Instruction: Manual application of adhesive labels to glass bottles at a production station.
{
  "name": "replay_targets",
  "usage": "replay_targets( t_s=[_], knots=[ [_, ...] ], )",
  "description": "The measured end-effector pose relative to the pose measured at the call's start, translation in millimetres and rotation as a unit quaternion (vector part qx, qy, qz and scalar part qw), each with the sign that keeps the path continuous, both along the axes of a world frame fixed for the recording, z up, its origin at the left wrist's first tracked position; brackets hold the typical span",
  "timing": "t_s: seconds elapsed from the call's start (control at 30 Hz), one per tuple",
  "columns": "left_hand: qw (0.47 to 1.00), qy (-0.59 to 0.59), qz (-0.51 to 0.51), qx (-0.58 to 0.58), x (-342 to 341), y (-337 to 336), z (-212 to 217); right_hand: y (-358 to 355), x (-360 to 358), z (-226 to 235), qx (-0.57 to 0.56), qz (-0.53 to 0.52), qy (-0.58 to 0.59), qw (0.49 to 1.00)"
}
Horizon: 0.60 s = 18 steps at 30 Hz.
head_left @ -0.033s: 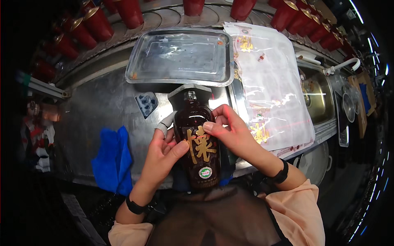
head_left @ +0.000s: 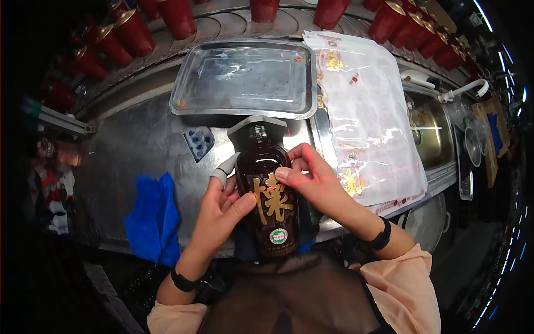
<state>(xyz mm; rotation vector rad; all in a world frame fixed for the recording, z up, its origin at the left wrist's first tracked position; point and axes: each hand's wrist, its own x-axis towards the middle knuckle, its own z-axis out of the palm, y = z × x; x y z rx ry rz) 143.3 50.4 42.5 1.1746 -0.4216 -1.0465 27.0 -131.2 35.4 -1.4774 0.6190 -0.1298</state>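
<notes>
A dark brown glass bottle lies tilted back in front of me, its open neck pointing away and its base near my body. Its front carries a large gold character decal and a round green-and-white emblem. My left hand grips the bottle's left side, with the thumb on the edge of the gold decal and a grey cover on one finger. With curled fingers at the shoulder, my right hand presses its thumb on the decal's top. Behind the neck stands a metal rest.
Beyond the bottle sits a shallow metal tray. Decal sheets under clear film lie on the right, beside a sink. A blue cloth hangs over the counter's left front edge. Red containers line a conveyor at the back.
</notes>
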Motion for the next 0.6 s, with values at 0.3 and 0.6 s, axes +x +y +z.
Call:
replay_targets(
  t_s=[0.3, 0.6],
  knots=[
    [1.0, 0.002, -0.025, 0.017, 3.2, 0.7, 4.9, 0.5, -2.0, 2.4, -0.006, 0.024, -0.021, 0.999],
    [0.999, 0.0, -0.048, 0.022, 7.5, 1.2, 4.0, 4.5, -19.7, 22.0, -0.04, 0.086, 0.04, 0.995]
  ],
)
